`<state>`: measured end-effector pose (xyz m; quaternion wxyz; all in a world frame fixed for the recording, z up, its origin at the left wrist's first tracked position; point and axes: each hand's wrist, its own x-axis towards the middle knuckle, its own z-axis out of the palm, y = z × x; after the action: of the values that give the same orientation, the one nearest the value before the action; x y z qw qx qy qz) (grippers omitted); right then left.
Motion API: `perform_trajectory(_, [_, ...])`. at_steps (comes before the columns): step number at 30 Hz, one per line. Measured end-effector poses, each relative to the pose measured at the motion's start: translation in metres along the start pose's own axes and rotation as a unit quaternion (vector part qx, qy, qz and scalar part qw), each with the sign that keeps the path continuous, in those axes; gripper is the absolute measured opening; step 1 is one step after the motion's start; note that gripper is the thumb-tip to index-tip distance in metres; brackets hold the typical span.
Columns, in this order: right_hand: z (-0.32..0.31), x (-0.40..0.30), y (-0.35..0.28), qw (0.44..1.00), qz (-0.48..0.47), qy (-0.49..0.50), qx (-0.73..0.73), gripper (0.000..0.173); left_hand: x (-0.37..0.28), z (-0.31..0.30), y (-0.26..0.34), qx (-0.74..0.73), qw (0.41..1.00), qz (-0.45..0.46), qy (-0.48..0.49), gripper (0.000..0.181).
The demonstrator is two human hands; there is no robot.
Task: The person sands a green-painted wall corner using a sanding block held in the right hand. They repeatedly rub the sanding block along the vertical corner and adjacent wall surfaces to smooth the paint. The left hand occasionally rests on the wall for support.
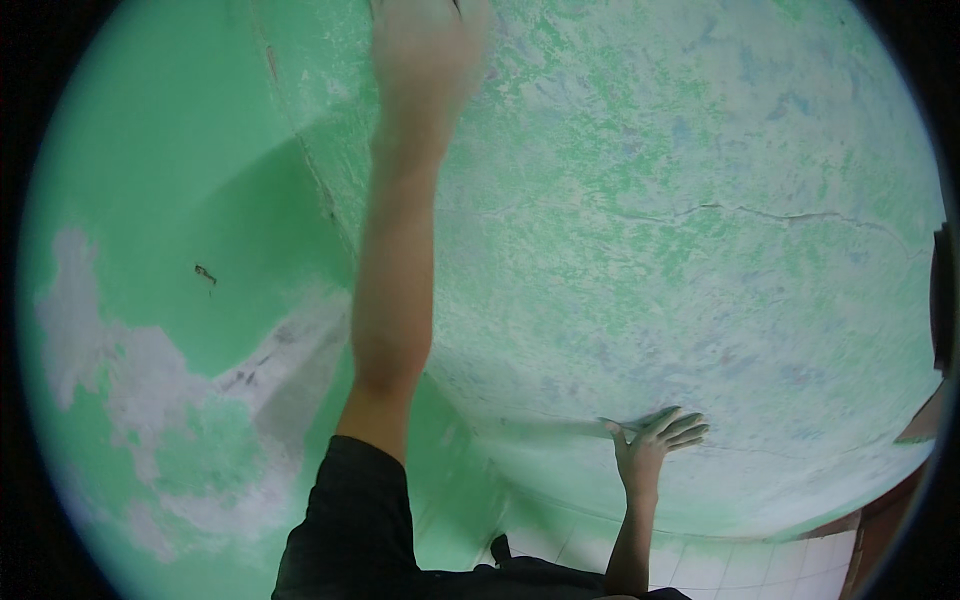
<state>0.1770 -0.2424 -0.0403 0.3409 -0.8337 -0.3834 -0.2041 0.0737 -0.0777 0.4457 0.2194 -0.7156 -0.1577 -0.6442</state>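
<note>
My left arm, in a short black sleeve, reaches up the picture to a painted green wall (pixel 615 300). Blurred at the top edge, my left hand (pixel 431 34) has its fingers mostly cut off, so whatever it may hold is hidden. Lower right, my right hand (pixel 651 444) rests against the same wall with fingers spread and nothing seen in it; its fingers look dusty. The wall's paint is worn and patchy, with whitish areas, and a thin crack (pixel 787 217) runs across it.
A second green wall (pixel 150 172) meets this one at a corner on the left; it bears whitish bare patches (pixel 150 375) and a small dark hole or mark (pixel 205 274). Pale floor tiles (pixel 705 566) lie below. Brown woodwork (pixel 885 525) stands at the lower right.
</note>
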Motion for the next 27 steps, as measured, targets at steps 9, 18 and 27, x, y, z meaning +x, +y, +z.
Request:
perform_trajectory(9, [-0.006, 0.003, -0.002, 0.997, 0.042, -0.057, 0.004, 0.123, -0.089, 0.013, -0.006, -0.038, 0.998, 0.010, 0.055, 0.046])
perform_trajectory(18, [-0.006, -0.001, -0.003, 0.997, 0.042, -0.071, 0.014, 0.125, -0.024, -0.014, 0.000, -0.020, 0.999, -0.021, 0.017, 0.050])
perform_trajectory(27, [-0.016, 0.004, -0.003, 0.991, 0.097, -0.095, 0.004, 0.124, -0.039, -0.010, 0.013, -0.104, 0.994, -0.027, 0.018, 0.045])
